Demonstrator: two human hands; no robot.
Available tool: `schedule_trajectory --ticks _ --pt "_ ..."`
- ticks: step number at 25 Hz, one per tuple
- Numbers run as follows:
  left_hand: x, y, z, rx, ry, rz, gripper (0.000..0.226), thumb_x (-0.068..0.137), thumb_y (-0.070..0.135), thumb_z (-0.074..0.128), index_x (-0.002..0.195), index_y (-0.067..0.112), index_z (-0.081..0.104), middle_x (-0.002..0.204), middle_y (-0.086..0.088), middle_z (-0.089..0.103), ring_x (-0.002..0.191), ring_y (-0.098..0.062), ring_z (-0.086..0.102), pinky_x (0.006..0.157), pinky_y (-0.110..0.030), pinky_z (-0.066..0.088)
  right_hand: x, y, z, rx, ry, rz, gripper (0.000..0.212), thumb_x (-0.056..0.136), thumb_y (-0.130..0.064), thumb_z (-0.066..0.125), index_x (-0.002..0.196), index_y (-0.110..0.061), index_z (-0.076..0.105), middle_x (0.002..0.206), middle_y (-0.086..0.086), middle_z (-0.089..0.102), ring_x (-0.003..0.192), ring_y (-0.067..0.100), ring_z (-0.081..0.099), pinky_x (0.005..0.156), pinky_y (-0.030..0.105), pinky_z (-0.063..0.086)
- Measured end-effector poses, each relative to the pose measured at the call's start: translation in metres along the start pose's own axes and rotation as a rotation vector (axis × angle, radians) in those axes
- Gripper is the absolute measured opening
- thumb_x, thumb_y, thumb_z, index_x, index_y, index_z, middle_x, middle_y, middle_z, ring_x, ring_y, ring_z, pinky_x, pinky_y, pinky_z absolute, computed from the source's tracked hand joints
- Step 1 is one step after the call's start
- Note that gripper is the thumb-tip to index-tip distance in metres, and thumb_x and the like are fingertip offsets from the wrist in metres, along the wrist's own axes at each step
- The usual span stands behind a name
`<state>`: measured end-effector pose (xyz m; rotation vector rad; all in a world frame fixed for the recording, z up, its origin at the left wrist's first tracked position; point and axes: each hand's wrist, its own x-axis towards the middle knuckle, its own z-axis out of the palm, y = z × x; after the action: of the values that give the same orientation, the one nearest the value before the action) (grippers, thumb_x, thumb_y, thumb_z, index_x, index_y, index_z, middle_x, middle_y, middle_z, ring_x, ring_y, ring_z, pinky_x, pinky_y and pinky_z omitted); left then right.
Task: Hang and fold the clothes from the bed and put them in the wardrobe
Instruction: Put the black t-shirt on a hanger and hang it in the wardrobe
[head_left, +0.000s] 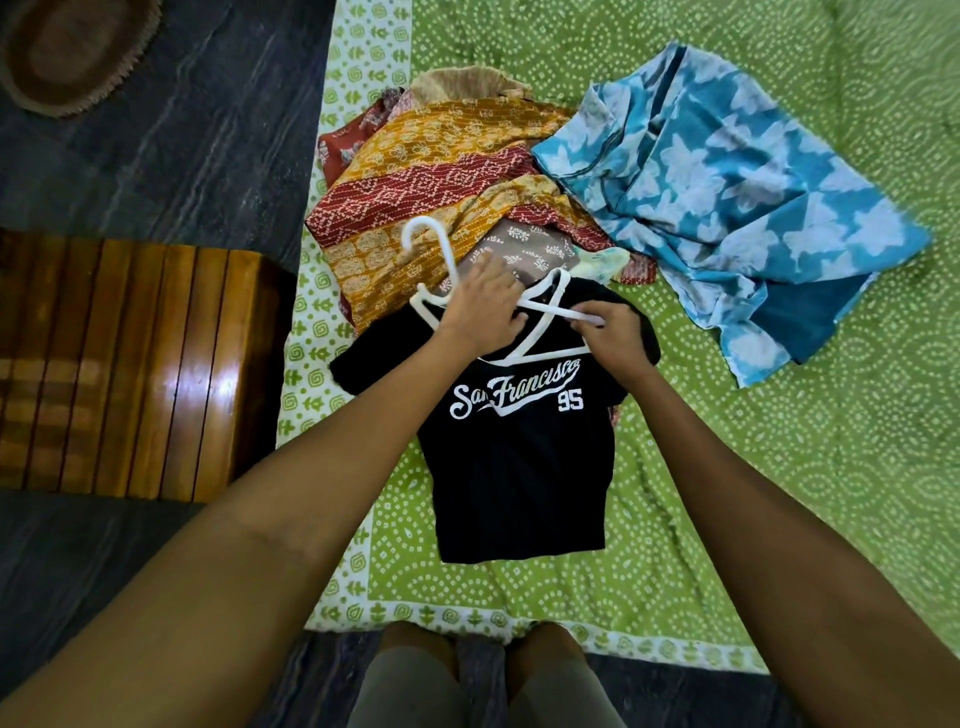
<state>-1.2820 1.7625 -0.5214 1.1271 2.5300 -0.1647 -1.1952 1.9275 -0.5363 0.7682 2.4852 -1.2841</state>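
A black T-shirt printed "San Francisco 95" is spread flat on the green bedspread. At its collar a white hanger is held by both hands: the left hand is curled over the hanger's neck, and one arm of it is pinched by the right hand. Just beyond the T-shirt's collar a mustard and red garment is heaped; a blue patterned garment is spread beyond the T-shirt's right shoulder.
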Motion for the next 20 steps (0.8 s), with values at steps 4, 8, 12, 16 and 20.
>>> schedule_trajectory --ticks 4,8,12,16,20 --pt "0.010 0.007 0.007 -0.490 0.017 -0.029 0.031 0.100 0.028 0.040 0.115 0.008 0.058 0.113 -0.013 0.057 0.106 -0.032 0.055 0.087 -0.040 0.044 0.021 -0.013 0.001 0.580 0.103 0.263 0.024 0.083 0.005 0.050 0.075 -0.013 0.064 0.075 0.001 0.062 0.069 0.012 0.055 0.066 0.020 0.043" --pt "0.008 -0.009 0.011 -0.607 0.084 -0.172 0.032 0.099 0.025 0.043 0.118 0.008 0.062 0.118 -0.015 0.060 0.104 -0.032 0.056 0.086 -0.037 0.044 0.044 -0.008 -0.001 0.815 0.157 0.557 0.021 0.089 0.001 0.049 0.075 -0.011 0.058 0.072 0.003 0.059 0.064 0.013 0.054 0.058 0.022 0.045" --pt "0.008 -0.025 0.016 -0.785 0.121 -0.284 0.033 0.097 0.028 0.049 0.116 0.006 0.065 0.108 -0.018 0.064 0.095 -0.033 0.059 0.077 -0.039 0.047 0.053 -0.014 0.011 0.821 0.019 0.594 0.015 0.089 -0.005 0.056 0.078 -0.015 0.055 0.076 0.001 0.060 0.069 0.013 0.056 0.058 0.024 0.045" --pt "0.006 -0.033 0.015 -0.824 0.176 -0.379 0.031 0.098 0.025 0.049 0.112 0.006 0.067 0.084 -0.005 0.051 0.076 -0.017 0.046 0.060 -0.026 0.027 0.052 -0.014 0.023 0.410 0.050 0.436 0.031 0.075 -0.025 0.077 0.069 -0.020 0.047 0.070 -0.004 0.052 0.064 0.010 0.046 0.053 0.023 0.037" --pt "0.006 -0.032 0.017 -0.825 0.210 -0.378 0.030 0.096 0.024 0.052 0.107 0.001 0.069 0.086 -0.012 0.058 0.078 -0.023 0.050 0.065 -0.031 0.039 0.053 -0.013 0.031 0.260 0.273 0.393 0.023 0.077 -0.010 0.064 0.060 -0.014 0.050 0.066 0.007 0.057 0.056 0.016 0.051 0.056 0.033 0.047"
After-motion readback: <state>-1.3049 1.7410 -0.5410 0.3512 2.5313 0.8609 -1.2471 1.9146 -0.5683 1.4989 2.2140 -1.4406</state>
